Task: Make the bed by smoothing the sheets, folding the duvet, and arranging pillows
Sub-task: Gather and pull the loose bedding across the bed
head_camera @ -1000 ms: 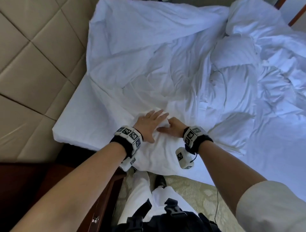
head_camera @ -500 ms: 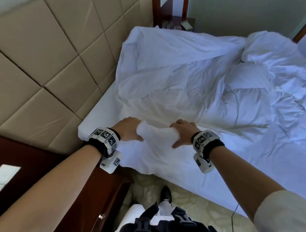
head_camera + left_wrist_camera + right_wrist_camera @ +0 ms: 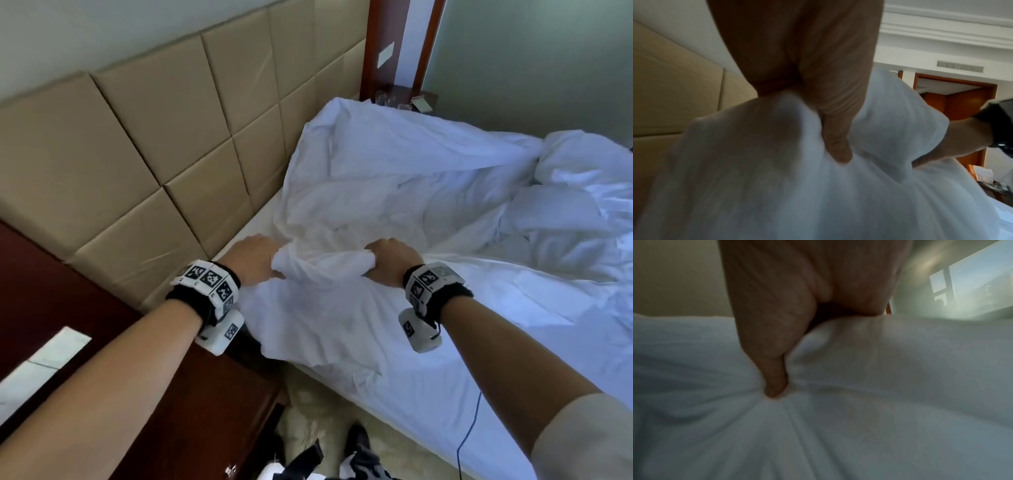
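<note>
A rumpled white sheet covers the bed up to the headboard. My left hand and right hand each grip a bunch of its near edge, lifted off the mattress with a taut span between them. In the left wrist view my left hand has its thumb pressed into the white cloth. My right hand pinches the cloth the same way in the right wrist view. A heaped white duvet lies at the right.
A padded beige headboard runs along the left. A dark wooden nightstand stands beside the bed's near corner. A far bedside table holds glasses. A blue cable hangs by the mattress side above patterned carpet.
Both hands went from lying flat and close together on the sheet to gripping its edge. They have moved apart and lifted the bunched cloth; my view has tilted up toward the headboard.
</note>
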`<control>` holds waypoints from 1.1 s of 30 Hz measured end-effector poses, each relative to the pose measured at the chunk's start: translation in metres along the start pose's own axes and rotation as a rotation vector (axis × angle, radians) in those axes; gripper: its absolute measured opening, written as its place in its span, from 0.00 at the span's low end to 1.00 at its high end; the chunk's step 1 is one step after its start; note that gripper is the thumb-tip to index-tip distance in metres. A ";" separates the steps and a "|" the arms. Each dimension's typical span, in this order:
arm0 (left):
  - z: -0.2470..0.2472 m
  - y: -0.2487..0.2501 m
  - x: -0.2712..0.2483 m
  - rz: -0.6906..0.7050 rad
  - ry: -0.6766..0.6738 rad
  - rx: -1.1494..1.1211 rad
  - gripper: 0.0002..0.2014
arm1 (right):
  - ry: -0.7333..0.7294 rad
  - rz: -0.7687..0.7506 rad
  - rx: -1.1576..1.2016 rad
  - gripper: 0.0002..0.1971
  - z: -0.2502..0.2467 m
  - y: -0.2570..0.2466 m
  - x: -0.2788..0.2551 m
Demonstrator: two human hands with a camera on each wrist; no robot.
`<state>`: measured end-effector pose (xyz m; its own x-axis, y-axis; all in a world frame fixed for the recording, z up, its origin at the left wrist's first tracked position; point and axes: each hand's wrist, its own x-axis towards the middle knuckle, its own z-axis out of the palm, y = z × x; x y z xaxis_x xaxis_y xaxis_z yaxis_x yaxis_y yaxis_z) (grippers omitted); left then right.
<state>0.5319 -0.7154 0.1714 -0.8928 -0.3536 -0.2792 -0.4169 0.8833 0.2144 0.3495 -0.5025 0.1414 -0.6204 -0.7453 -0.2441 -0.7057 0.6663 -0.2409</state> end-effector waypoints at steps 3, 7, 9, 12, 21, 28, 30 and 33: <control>-0.056 -0.028 -0.012 0.062 0.208 0.022 0.08 | 0.185 -0.018 0.039 0.07 -0.042 -0.053 0.012; -0.161 -0.082 -0.040 0.060 0.641 -0.087 0.07 | 0.520 -0.019 0.088 0.11 -0.126 -0.150 0.036; -0.205 -0.120 -0.062 0.054 0.851 -0.066 0.09 | 0.656 -0.039 0.130 0.10 -0.161 -0.206 0.042; -0.231 -0.179 -0.093 0.124 1.079 0.025 0.07 | 0.732 -0.123 0.178 0.08 -0.172 -0.274 0.045; -0.069 -0.286 -0.119 -0.262 0.402 -0.154 0.21 | 0.107 -0.146 0.040 0.11 -0.002 -0.325 0.072; -0.017 -0.283 -0.093 -0.232 0.076 -0.057 0.08 | -0.088 -0.125 0.015 0.14 0.060 -0.301 0.065; -0.025 -0.279 -0.086 -0.217 0.085 -0.041 0.06 | -0.226 -0.125 -0.020 0.26 0.057 -0.299 0.068; -0.039 -0.271 -0.082 -0.137 0.067 -0.038 0.03 | -0.415 -0.132 -0.112 0.28 0.057 -0.297 0.073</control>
<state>0.7113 -0.9381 0.1727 -0.8361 -0.4908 -0.2451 -0.5405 0.8135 0.2146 0.5332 -0.7534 0.1414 -0.3484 -0.7364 -0.5799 -0.8168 0.5421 -0.1976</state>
